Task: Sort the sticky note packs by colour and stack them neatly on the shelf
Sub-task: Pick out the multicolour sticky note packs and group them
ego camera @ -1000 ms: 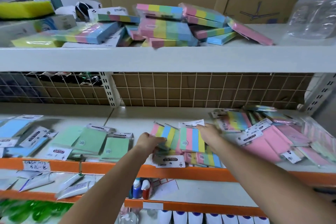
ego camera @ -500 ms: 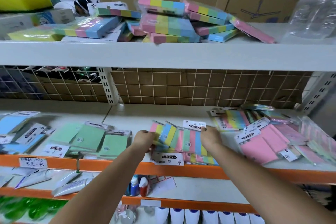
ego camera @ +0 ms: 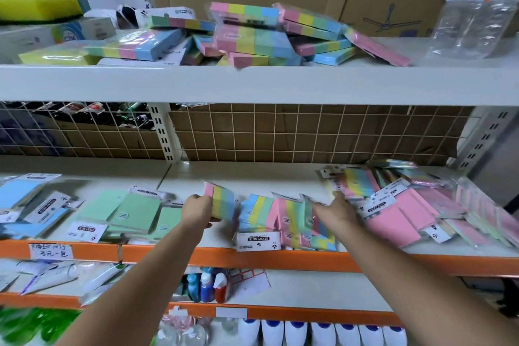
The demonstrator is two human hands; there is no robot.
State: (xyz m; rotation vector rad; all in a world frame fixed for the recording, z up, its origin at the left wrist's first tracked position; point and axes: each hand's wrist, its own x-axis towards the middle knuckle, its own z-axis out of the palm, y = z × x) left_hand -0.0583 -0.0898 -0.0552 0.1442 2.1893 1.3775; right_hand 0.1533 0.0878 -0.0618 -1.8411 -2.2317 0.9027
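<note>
Left hand (ego camera: 197, 210) curled around 1 striped pack (ego camera: 222, 201); right hand (ego camera: 338, 209) flat, fingers spread, on striped packs (ego camera: 283, 219).

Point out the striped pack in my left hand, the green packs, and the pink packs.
Striped pack (ego camera: 223, 201), head view, on its yellow stripe.
Green packs (ego camera: 134, 212), head view, on the middle pack's face.
Pink packs (ego camera: 393, 226), head view, on the front pack's face.

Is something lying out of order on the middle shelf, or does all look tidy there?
Not tidy. The pink packs at the right lie fanned and overlapping, mixed with striped packs behind them. In the centre another striped heap lies skewed. The left hand holds one striped pack tilted up.
</note>
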